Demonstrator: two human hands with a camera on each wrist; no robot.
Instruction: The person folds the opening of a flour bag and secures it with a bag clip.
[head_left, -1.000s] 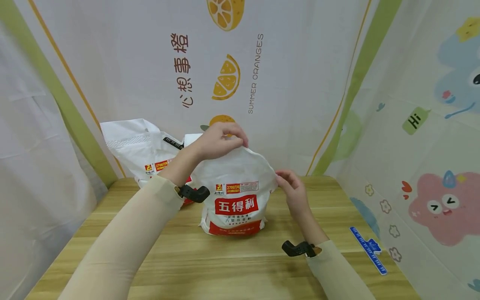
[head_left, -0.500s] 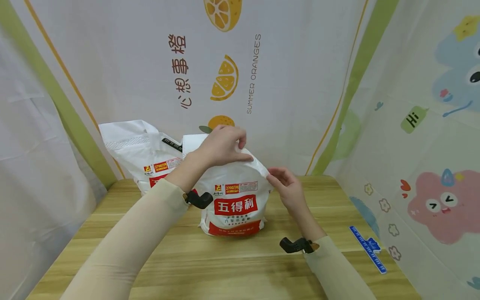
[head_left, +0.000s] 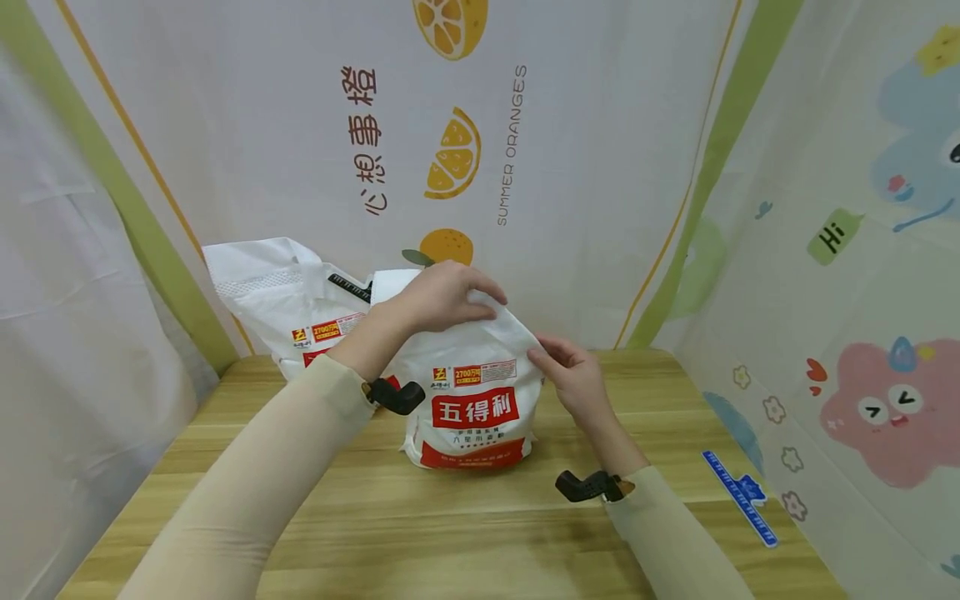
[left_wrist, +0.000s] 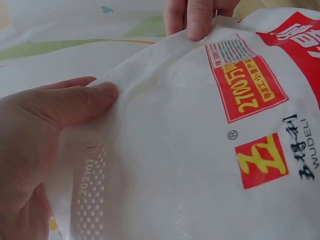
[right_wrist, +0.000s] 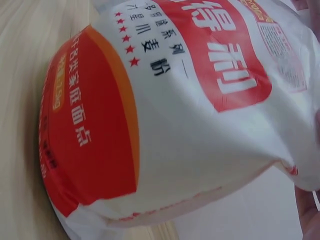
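Observation:
A white flour bag with red labels stands upright on the wooden table, in front of a second flour bag. Across its top lies my left hand. The left wrist view has that thumb pressing the near face of the top edge, with fingers behind. At the bag's right upper edge, my right hand pinches the sloping rim between thumb and fingers. The right wrist view is filled by the bag's front, with only bits of the hands at its right border.
A dark ruler-like strip lies along the top of the rear bag. On the right of the table lies a blue ruler-like strip. Printed curtains close off the back and sides.
My right hand has shifted slightly left and the bag's rounded right upper edge now slopes straight, drawn inward. My left hand has moved a little right and down along the top.

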